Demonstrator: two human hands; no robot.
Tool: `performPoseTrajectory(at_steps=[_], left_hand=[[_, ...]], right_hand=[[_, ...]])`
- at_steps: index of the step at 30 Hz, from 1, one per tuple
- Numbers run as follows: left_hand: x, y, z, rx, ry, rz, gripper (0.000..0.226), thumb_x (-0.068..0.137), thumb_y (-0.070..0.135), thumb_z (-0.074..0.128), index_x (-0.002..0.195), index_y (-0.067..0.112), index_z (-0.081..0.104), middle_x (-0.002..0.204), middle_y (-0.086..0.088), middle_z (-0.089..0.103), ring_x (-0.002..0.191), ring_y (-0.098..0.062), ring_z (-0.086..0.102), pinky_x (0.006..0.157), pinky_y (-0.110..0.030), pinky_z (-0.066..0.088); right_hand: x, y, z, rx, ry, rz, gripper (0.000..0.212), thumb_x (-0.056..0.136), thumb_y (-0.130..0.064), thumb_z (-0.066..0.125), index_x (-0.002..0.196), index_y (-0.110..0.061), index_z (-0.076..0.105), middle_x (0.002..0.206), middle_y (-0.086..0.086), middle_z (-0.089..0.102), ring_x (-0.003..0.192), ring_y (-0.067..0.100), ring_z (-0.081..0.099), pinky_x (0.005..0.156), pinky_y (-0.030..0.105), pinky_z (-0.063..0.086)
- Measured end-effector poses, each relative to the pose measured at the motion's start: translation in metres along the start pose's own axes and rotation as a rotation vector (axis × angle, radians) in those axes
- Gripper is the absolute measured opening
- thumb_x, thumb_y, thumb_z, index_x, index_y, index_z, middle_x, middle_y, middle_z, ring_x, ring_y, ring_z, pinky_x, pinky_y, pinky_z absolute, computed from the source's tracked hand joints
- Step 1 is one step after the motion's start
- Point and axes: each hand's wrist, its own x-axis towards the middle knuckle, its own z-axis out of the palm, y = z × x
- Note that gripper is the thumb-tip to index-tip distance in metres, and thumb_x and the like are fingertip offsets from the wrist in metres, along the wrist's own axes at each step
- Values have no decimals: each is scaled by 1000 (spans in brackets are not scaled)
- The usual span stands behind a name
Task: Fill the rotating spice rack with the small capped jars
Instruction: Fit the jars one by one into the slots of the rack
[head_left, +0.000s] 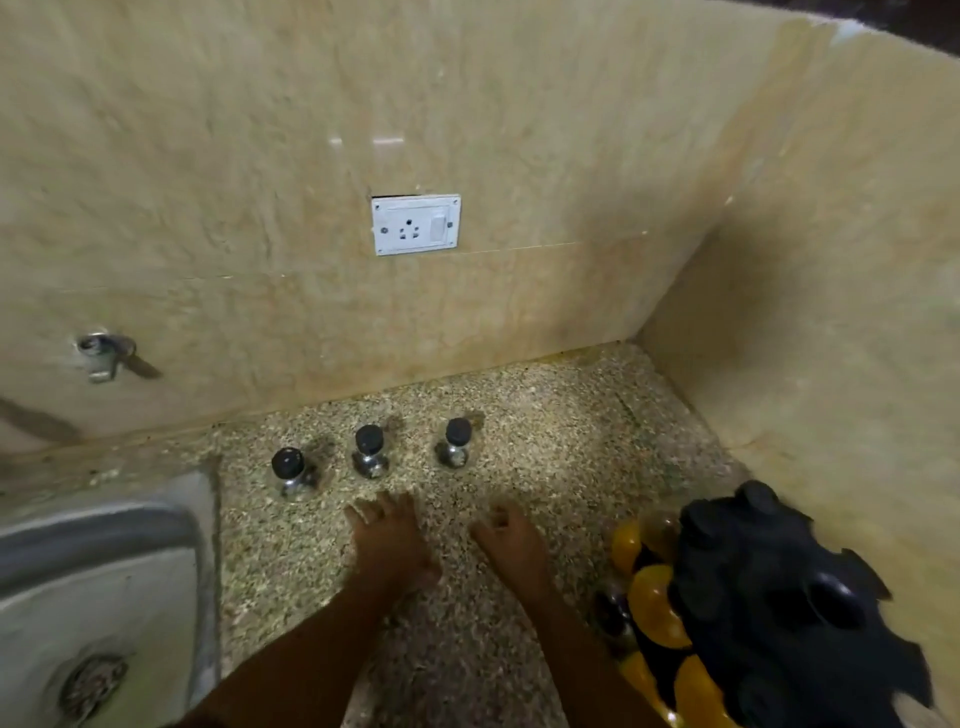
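Three small clear jars with black caps stand in a row on the speckled counter: the left jar (290, 472), the middle jar (370, 451) and the right jar (456, 442). The black rotating spice rack (779, 597) stands at the right, with yellow-filled jars (652, 603) in its lower slots. My left hand (387, 538) hovers just short of the middle jar, fingers loosely curled and holding nothing. My right hand (506, 535) is beside it, below the right jar, fingers curled in and empty. The frame is blurred.
A steel sink (104, 530) with a drain sits at the left. Tiled walls close off the back and right side. A white socket plate (415, 224) and a tap fitting (104, 353) are on the back wall.
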Motion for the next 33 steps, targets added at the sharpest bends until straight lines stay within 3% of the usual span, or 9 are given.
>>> performPoseTrajectory(at_steps=[4, 8, 13, 21, 26, 30, 33], left_hand=[[12, 4, 0, 5, 2, -19, 133, 66, 79, 68, 158, 10, 1, 162, -30, 11, 147, -50, 16, 118, -67, 4], [16, 5, 6, -6, 6, -18, 132, 68, 77, 69, 158, 10, 0, 162, -31, 8, 147, -51, 15, 119, -66, 5], [18, 6, 5, -35, -11, -31, 133, 67, 74, 72, 158, 12, -2, 162, -30, 4, 148, -50, 11, 120, -64, 3], [13, 4, 1, 13, 33, 1, 136, 63, 86, 63, 158, 14, -1, 162, -29, 9, 147, -48, 19, 118, -65, 8], [-4, 4, -2, 11, -7, 52, 126, 67, 84, 62, 158, 23, 1, 164, -22, 12, 149, -46, 18, 115, -70, 6], [-46, 30, 9, -110, 53, 152, 100, 80, 69, 61, 156, 25, 13, 161, -11, 26, 148, -38, 23, 117, -69, 7], [-86, 54, 14, -128, 62, 217, 90, 87, 63, 55, 157, 25, 13, 162, -9, 24, 149, -34, 21, 119, -64, 7]], right_hand=[[48, -29, 23, -25, 75, -13, 94, 82, -46, 81, 157, -14, 35, 157, 10, 45, 144, 29, 43, 118, 42, 38], [84, -54, 43, -92, 153, -55, 106, 67, -62, 78, 156, -23, 34, 148, 8, 55, 137, 33, 50, 112, 47, 44], [106, -41, 57, -146, 197, -139, 80, 72, -71, 69, 142, -38, 48, 132, -4, 66, 122, 25, 63, 101, 47, 53], [34, 11, 39, -40, 285, -6, 92, 67, -74, 64, 147, -30, 50, 140, 1, 63, 129, 27, 60, 105, 51, 50], [-32, 48, 18, 53, 255, 44, 94, 72, -73, 70, 151, -36, 37, 145, -1, 57, 130, 29, 57, 103, 53, 50], [-91, 55, -9, 88, 273, -32, 74, 78, -53, 82, 142, -28, 51, 129, -2, 67, 116, 24, 65, 88, 40, 54], [-136, 69, -18, 12, 387, -63, 53, 75, -60, 75, 119, -34, 59, 109, -7, 68, 104, 20, 66, 83, 35, 51]])
